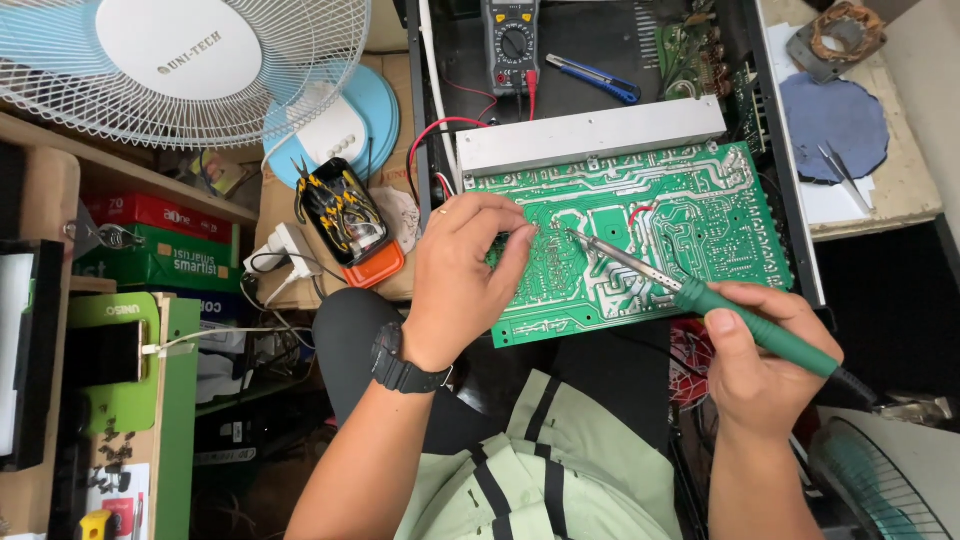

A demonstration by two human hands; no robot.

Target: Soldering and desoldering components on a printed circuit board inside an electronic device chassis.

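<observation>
Head view is showing a green circuit board (640, 235) lying solder-side up across an open black case (790, 200), tilted so its near edge is dropping toward the person's lap. The right hand (765, 365) is closing its grip fully around the green handle of a soldering iron (700, 298), thumb on top. The iron's long axis is running from lower right up to upper left, and its thin metal tip is resting on or just above the board near the middle. The left hand (465, 275) is sitting at the board's left edge, its fingers curled and pinched together just beside the tip; whether they are holding something thin I cannot tell. So the tip is pointing straight at the left fingertips, and the left hand is the nearer one to the joint being worked. A multimeter (512, 40) and a blue utility knife (595, 78) are lying beyond the board, well apart from both hands.
</observation>
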